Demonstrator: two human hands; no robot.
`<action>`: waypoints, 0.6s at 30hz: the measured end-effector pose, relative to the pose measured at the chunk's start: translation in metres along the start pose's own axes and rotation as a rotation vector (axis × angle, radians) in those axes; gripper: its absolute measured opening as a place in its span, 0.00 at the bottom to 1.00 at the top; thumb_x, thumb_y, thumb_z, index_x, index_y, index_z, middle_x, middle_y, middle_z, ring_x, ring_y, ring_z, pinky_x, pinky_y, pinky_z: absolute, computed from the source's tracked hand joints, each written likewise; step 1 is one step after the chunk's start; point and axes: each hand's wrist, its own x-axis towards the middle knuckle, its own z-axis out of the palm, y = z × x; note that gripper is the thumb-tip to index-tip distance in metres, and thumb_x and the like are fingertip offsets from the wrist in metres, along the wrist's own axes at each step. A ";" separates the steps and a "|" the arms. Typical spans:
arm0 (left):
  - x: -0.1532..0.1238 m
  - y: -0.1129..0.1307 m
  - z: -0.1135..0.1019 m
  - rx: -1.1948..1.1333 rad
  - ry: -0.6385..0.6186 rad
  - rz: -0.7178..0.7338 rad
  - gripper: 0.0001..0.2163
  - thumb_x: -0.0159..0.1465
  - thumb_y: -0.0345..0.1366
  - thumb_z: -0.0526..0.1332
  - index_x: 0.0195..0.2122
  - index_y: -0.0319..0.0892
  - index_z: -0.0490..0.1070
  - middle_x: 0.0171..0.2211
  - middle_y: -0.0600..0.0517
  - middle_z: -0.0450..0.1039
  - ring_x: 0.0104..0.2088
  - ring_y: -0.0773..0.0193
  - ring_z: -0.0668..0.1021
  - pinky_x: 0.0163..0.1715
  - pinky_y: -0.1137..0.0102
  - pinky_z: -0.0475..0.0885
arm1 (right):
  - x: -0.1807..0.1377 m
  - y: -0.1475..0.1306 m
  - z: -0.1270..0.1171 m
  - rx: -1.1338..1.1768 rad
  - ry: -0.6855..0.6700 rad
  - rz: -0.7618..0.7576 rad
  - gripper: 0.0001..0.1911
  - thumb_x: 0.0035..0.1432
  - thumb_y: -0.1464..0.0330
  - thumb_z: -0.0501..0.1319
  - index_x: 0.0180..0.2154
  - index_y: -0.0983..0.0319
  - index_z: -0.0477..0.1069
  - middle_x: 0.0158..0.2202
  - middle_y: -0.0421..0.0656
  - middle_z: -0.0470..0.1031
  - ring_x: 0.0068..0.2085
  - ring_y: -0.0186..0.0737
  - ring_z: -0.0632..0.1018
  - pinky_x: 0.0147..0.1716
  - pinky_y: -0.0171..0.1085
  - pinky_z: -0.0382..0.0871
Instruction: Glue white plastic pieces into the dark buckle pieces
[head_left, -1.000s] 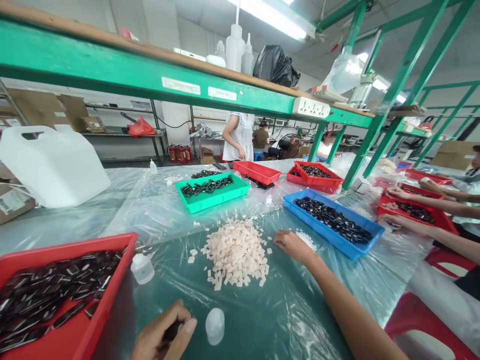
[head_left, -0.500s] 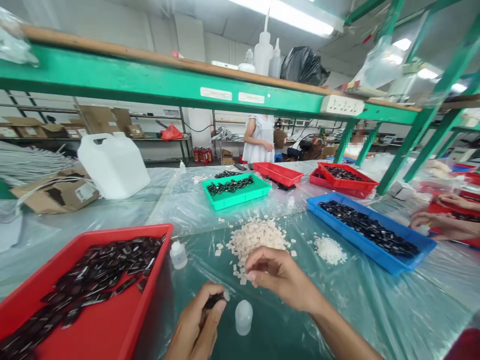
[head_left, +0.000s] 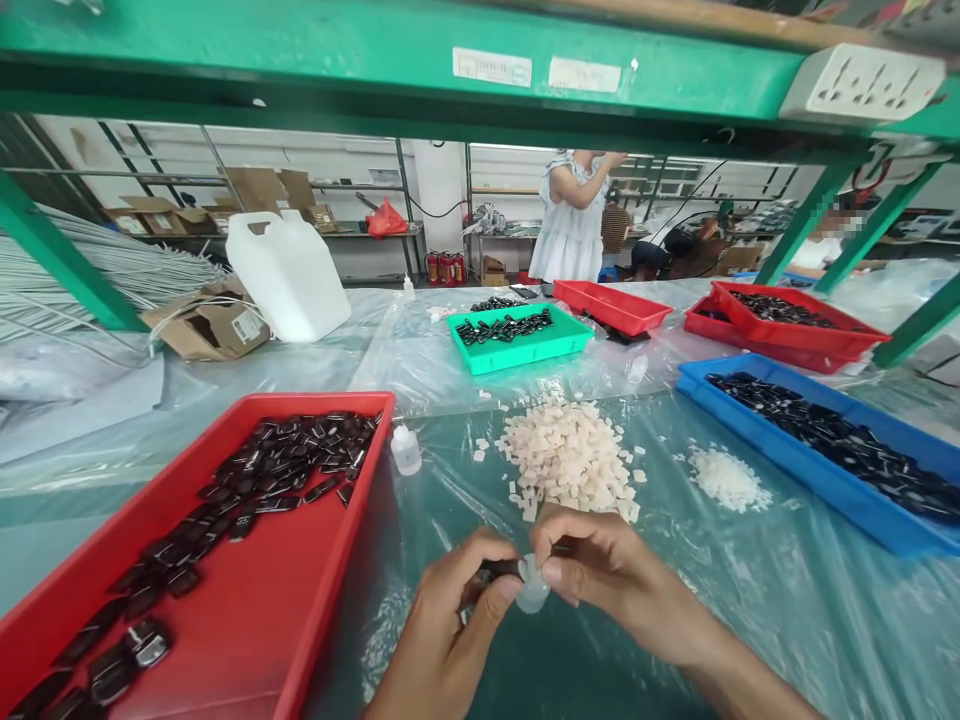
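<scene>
My left hand (head_left: 457, 625) is closed around a small dark glossy piece (head_left: 496, 570), mostly hidden by the fingers. Fingertips of my right hand (head_left: 611, 575) are pinched together right beside its end; whatever they grip is too small and covered to make out. Behind and below the fingertips shows a translucent white bottle or cap (head_left: 533, 598), partly hidden. Just beyond my hands lies a heap of small cream-white flat pieces (head_left: 574, 455). A smaller heap of white bits (head_left: 726, 480) is to its right.
A red tray (head_left: 247, 620) of dark glossy pieces stands at left, a small white bottle (head_left: 406, 452) beside it. A blue tray (head_left: 795, 470) is at right, a green tray (head_left: 521, 350) farther back. A green shelf beam (head_left: 337, 70) crosses above. One person (head_left: 574, 215) stands beyond the table.
My right hand has come from the edge of the cream heap to meet my left hand and its dark piece. The view has tilted down and moved closer.
</scene>
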 end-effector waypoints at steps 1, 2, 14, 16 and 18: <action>-0.001 0.000 0.001 -0.007 0.000 0.004 0.09 0.72 0.43 0.58 0.38 0.45 0.74 0.29 0.56 0.67 0.21 0.70 0.66 0.21 0.75 0.62 | -0.001 0.000 0.000 -0.007 -0.005 0.007 0.11 0.66 0.61 0.66 0.36 0.61 0.73 0.32 0.37 0.66 0.32 0.32 0.68 0.32 0.33 0.58; -0.002 0.001 0.002 -0.019 0.001 0.009 0.10 0.71 0.43 0.58 0.38 0.45 0.74 0.30 0.56 0.68 0.21 0.70 0.66 0.21 0.76 0.62 | -0.002 -0.001 0.000 -0.014 -0.011 0.015 0.11 0.66 0.61 0.66 0.36 0.61 0.74 0.33 0.38 0.66 0.33 0.32 0.67 0.33 0.34 0.58; -0.006 0.004 0.001 0.021 -0.119 0.009 0.10 0.74 0.41 0.54 0.40 0.45 0.72 0.25 0.60 0.60 0.14 0.74 0.64 0.16 0.75 0.57 | -0.005 -0.005 0.000 0.003 -0.067 0.078 0.13 0.66 0.59 0.66 0.37 0.63 0.72 0.34 0.39 0.67 0.34 0.33 0.66 0.33 0.36 0.56; -0.007 0.006 0.001 0.019 -0.114 -0.019 0.10 0.74 0.41 0.54 0.41 0.45 0.73 0.22 0.61 0.58 0.13 0.74 0.63 0.17 0.74 0.57 | -0.005 -0.003 0.001 0.026 -0.071 0.089 0.13 0.66 0.59 0.66 0.37 0.62 0.72 0.34 0.39 0.67 0.33 0.33 0.65 0.33 0.36 0.56; -0.008 0.007 0.001 0.016 -0.107 -0.034 0.11 0.74 0.41 0.54 0.41 0.45 0.74 0.20 0.62 0.57 0.13 0.73 0.62 0.17 0.73 0.57 | -0.005 -0.002 0.002 0.050 -0.072 0.099 0.13 0.65 0.58 0.66 0.37 0.62 0.72 0.33 0.39 0.67 0.33 0.34 0.65 0.33 0.36 0.56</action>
